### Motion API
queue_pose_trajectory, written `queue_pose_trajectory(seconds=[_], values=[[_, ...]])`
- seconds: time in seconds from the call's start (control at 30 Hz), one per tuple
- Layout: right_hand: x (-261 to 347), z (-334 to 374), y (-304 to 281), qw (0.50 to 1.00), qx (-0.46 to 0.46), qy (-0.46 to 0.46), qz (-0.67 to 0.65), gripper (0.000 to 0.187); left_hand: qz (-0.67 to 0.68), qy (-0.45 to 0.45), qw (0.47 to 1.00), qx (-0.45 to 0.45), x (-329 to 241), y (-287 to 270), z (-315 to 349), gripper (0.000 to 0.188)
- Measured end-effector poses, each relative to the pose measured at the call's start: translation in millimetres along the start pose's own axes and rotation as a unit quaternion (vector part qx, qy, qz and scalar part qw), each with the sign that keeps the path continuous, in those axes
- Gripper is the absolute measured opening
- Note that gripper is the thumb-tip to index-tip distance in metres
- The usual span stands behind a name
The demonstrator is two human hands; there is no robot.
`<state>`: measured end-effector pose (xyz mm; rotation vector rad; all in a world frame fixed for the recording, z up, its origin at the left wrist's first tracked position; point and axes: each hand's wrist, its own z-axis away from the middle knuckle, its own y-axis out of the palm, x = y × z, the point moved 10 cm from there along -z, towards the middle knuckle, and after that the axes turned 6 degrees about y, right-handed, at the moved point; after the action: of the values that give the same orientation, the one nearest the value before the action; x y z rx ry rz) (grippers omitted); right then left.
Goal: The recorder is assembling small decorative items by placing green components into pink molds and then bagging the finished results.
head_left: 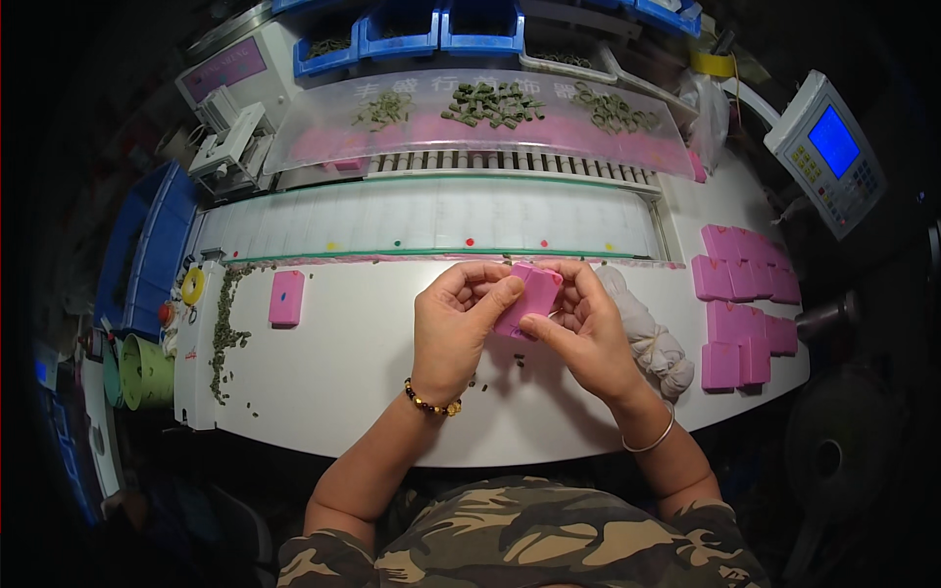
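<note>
In the head view, the left hand point(457, 309) and right hand point(588, 331) pinch a flat pink block point(532, 300) over the smooth white table point(338, 397). Crumpled cloth point(642, 328) lies beside the right hand; tiny green bits point(229, 318) lie at left.

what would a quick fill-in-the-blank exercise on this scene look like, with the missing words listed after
1. The left hand and the right hand hold the same block, which is coloured ____.
2. The beaded bracelet is worn on the ____ wrist.
3. The white cloth lies on the table beside the ____ forearm and hand.
4. The lit screen at the upper right glows ____.

Missing words: pink; left; right; blue
</note>
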<state>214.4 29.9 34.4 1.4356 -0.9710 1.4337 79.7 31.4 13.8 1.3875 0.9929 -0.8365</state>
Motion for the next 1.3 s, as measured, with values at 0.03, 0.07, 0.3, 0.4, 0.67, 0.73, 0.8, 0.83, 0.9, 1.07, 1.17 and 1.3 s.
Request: queue_pose_trajectory(seconds=[0.03,0.07,0.3,0.4,0.67,0.73,0.8,0.83,0.9,1.07,1.17,1.3], values=[[0.3,-0.1,-1.3,1.000,-0.008,-0.004,0.001,0.042,-0.017,0.008,1.000,0.005,-1.5,1.1,0.1,0.026],[-0.4,-0.5,-3.0,1.000,-0.019,-0.003,0.000,0.040,-0.025,0.021,0.999,0.007,-3.9,2.0,0.0,0.026],[-10.2,-6.9,-23.2,0.971,-0.100,0.042,-0.211,0.030,-0.305,0.329,0.888,0.105,-45.0,44.1,24.1,0.048],[-9.7,-5.3,-17.3,0.972,-0.065,0.067,-0.218,0.026,-0.322,0.358,0.870,0.109,-43.6,46.7,26.7,0.052],[14.9,3.2,-32.1,0.991,-0.102,-0.033,-0.085,0.024,0.143,-0.050,0.985,0.084,11.1,28.7,9.7,0.045],[13.5,1.5,-25.4,0.992,-0.080,-0.041,-0.085,0.024,0.201,-0.118,0.968,0.091,17.2,34.8,15.9,0.045],[14.4,0.9,-16.5,0.996,-0.048,-0.054,-0.054,0.025,0.316,-0.191,0.920,0.131,21.0,52.3,25.8,0.043],[11.8,1.3,-16.4,0.996,-0.051,-0.045,-0.055,0.025,0.316,-0.193,0.920,0.132,21.2,53.9,27.6,0.043],[14.4,3.4,-20.1,0.992,-0.068,-0.065,-0.089,0.020,0.212,-0.131,0.960,0.129,17.0,49.9,25.8,0.040],[21.6,14.0,-25.1,0.993,-0.072,-0.084,-0.046,0.013,-0.018,0.050,0.988,0.147,-10.7,38.9,21.3,0.021],[12.7,13.4,-24.1,0.991,-0.028,-0.045,-0.121,0.010,-0.004,0.055,0.983,0.173,-12.9,38.2,23.5,0.021],[-5.9,11.8,-19.6,0.967,0.000,0.021,-0.255,0.010,0.058,0.032,0.981,0.180,-8.8,39.6,24.4,0.020]])
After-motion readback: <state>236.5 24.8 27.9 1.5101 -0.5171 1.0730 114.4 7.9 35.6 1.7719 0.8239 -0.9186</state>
